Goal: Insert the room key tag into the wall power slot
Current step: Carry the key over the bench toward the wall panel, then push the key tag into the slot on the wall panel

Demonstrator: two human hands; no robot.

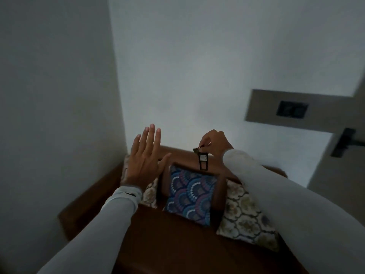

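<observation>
My right hand (214,142) pinches a metal key ring, and the dark rectangular room key tag (203,161) with a pale label dangles below it, above a cushion. A dark wall power slot (292,111) sits in a grey-brown panel (262,107) on the white wall, up and to the right of that hand and well apart from the tag. My left hand (145,158) is raised with fingers spread and holds nothing, left of the tag. Both arms wear pale long sleeves. The room is dim.
A brown wooden seat (173,240) fills the corner below, with a blue patterned cushion (190,196) flanked by cream patterned cushions (246,216). A door with a dark lever handle (344,142) stands at the right edge. A white wall (59,95) closes the left.
</observation>
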